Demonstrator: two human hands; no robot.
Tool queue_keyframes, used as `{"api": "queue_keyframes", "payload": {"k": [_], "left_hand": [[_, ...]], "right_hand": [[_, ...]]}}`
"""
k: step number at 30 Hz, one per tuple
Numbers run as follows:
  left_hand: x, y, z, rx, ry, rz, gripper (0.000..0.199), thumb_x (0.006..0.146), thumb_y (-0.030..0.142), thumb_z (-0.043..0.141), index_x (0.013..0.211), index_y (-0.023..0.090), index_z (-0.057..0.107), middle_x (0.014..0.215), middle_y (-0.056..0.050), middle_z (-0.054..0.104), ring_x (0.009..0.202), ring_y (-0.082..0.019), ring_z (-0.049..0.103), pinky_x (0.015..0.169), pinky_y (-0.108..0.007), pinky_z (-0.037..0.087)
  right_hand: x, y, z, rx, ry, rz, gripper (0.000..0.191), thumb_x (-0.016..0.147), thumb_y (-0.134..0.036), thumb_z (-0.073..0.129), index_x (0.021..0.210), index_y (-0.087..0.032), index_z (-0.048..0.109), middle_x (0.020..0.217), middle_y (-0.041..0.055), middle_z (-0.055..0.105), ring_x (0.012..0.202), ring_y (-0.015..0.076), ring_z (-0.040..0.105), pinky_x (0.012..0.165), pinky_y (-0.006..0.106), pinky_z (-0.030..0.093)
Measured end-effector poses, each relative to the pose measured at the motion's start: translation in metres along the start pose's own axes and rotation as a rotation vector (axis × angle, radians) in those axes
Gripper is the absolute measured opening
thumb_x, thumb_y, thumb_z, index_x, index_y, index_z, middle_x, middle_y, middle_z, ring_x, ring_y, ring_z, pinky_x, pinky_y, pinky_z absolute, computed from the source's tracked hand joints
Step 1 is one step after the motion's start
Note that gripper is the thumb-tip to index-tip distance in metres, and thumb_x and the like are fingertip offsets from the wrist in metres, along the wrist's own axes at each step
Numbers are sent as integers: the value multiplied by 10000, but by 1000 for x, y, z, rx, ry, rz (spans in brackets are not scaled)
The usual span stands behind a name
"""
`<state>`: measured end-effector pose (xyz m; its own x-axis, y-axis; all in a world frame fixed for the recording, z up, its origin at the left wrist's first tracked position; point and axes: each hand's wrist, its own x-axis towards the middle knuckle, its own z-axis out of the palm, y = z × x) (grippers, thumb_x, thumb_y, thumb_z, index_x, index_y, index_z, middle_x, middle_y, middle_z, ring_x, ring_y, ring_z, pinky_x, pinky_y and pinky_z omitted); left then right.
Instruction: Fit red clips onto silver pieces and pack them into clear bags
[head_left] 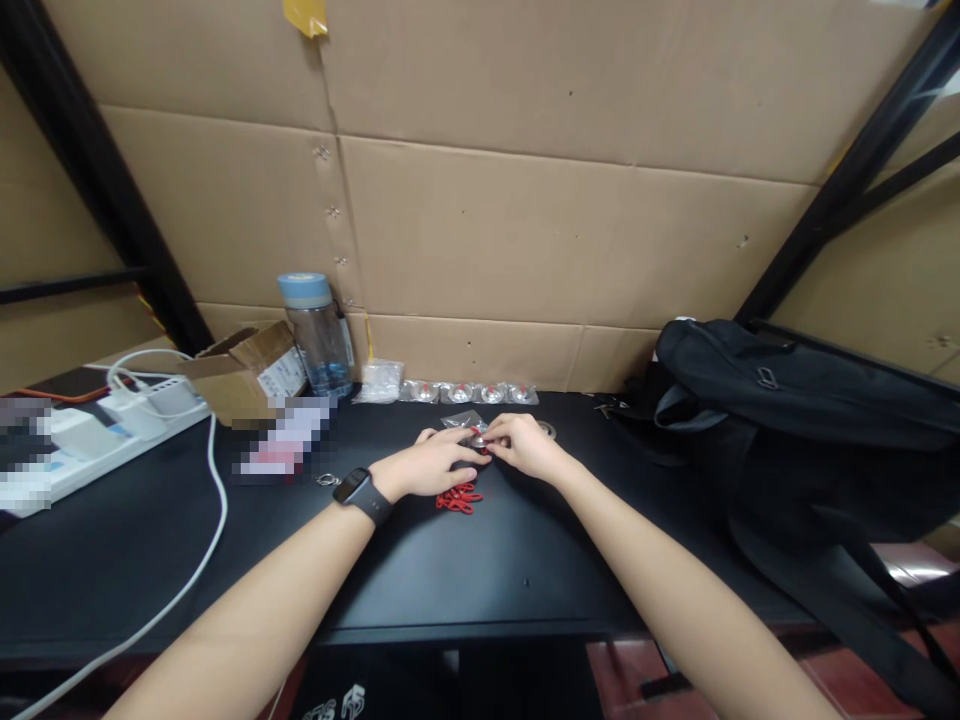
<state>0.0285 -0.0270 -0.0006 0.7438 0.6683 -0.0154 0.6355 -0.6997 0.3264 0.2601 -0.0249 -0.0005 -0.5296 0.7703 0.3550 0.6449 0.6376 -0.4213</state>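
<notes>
We note a makeshift workstation: cardboard wall [480, 230] behind black desk [480, 580], black frame posts [112, 170], power strip [112, 458] at left.

Soft, even light covers the cardboard [480, 225] beyond the left hand [435, 468] and right hand [529, 446], with a pale sheen on the desk [487, 555] just below them. Detail between them blurs, blocky pixels mask patches farther left, and the outlying posts [105, 165] splay, stretched.
</notes>
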Motion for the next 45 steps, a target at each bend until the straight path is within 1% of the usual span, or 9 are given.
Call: {"api": "queue_keyframes", "payload": {"k": [6,10,15,18,25,29,34,38,45], "left_hand": [[0,-3,-1,-8,-26,7,414,973,445,508,1377,413,590,1637,-66,318,1514,-325,264,1162,-592,219],[1,-10,2,-6,7,-12,383,978,441,508,1350,460,600,1647,-31,298,1522,-341,235,1164,-630,184],[1,-13,1,-1,32,-54,404,952,475,556,1354,477,592,1651,-29,283,1520,-378,221,1160,-653,187],[-1,-14,-2,-6,30,-54,401,954,457,557,1352,479,593,1651,-19,281,1513,-377,245,1161,-650,201],[-1,-20,-1,24,-21,-50,446,965,478,526,1411,494,520,1660,-25,256,1524,-382,206,1148,-663,201],[0,-22,4,15,-18,-20,440,977,482,502,1416,461,530,1656,-37,266,1529,-376,191,1146,-649,224],[-2,-16,0,16,-17,-2,437,975,458,513,1411,482,526,1661,-13,255,1526,-382,199,1141,-643,242],[-4,-10,-6,43,-51,3,465,975,434,508,1432,517,479,1673,22,212,1533,-371,179,1144,-636,241],[-5,-9,-6,28,-56,8,481,970,424,511,1444,495,477,1675,29,205,1524,-383,201,1161,-624,217]], "right_hand": [[3,3,3,-101,27,-7,165,881,-185,707,1008,-227,805,972,64,746,886,177,689,840,259,499],[2,-1,0,-243,4,-25,164,926,-207,651,1008,-243,788,1014,54,747,923,181,680,834,258,482],[7,-8,-2,-502,-28,-103,177,973,-204,561,977,-183,737,944,91,745,880,201,650,816,288,448],[10,-10,-1,-573,-21,-144,193,987,-193,522,990,-167,712,954,110,737,888,205,641,813,294,436],[2,-15,-6,-436,62,-159,234,1004,-209,469,1000,-172,700,955,101,722,884,201,648,834,298,447],[-2,-18,-13,-367,24,-146,201,976,-186,505,952,-188,705,931,80,721,860,184,650,805,274,447],[-4,-20,-20,-484,-71,-179,167,939,-181,554,906,-176,717,887,89,724,802,187,651,762,282,424],[-3,-20,-19,-582,-147,-202,147,914,-193,601,834,-168,722,841,82,726,774,188,656,741,288,413],[0,-10,-9,-533,-102,-190,147,937,-220,607,938,-199,753,890,64,738,802,176,670,720,266,427]]}}
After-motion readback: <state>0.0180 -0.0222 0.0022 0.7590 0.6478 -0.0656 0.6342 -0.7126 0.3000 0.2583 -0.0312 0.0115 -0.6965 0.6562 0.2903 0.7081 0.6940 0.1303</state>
